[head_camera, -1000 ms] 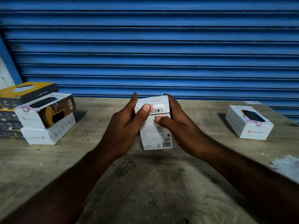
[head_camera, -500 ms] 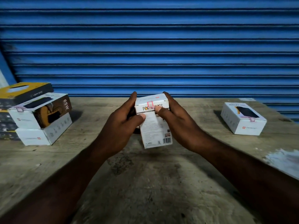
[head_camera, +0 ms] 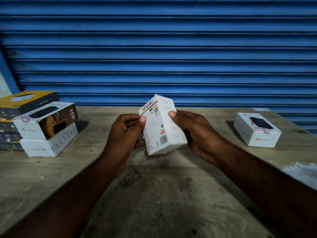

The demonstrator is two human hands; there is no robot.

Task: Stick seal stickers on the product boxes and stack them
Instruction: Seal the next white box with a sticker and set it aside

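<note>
A blue ribbed shutter (head_camera: 163,48) fills the back. Before it stands a worn, stained wooden bench (head_camera: 154,194) with a pale patch (head_camera: 301,170) at its right edge. The light is dim.

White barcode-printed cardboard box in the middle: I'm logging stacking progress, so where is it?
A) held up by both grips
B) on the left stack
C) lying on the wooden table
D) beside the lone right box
A: the left grip and right grip hold the white barcode-printed cardboard box tilted above the worn wooden table.
</note>
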